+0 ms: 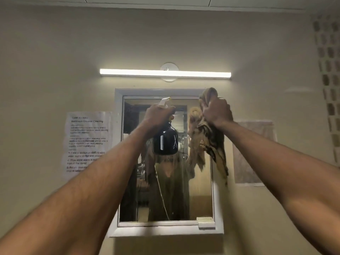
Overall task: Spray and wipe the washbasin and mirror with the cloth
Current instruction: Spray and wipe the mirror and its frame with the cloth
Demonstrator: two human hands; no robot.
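You are facing a wall mirror (193,199) in a white frame, with both arms raised in front of it. Your left hand (158,115) is wrapped around the neck of a dark spray bottle (165,142), held upright before the upper middle of the glass with its pale nozzle just above your knuckles. Your right hand (218,112) is clenched around a bunched brown cloth (211,142), pressed at the mirror's top right corner, with the loose end hanging down over the right edge of the frame. A lit tube lamp (165,73) sits above the mirror and a printed paper notice (88,140) is stuck to the wall on its left. The washbasin is not in view. The glass looks streaked lower down, so the wiping seems to be only starting. To do this well, keep the cloth flat against the glass, work from this top corner in overlapping passes downward, and gather the dangling end so it does not drag smears behind your hand
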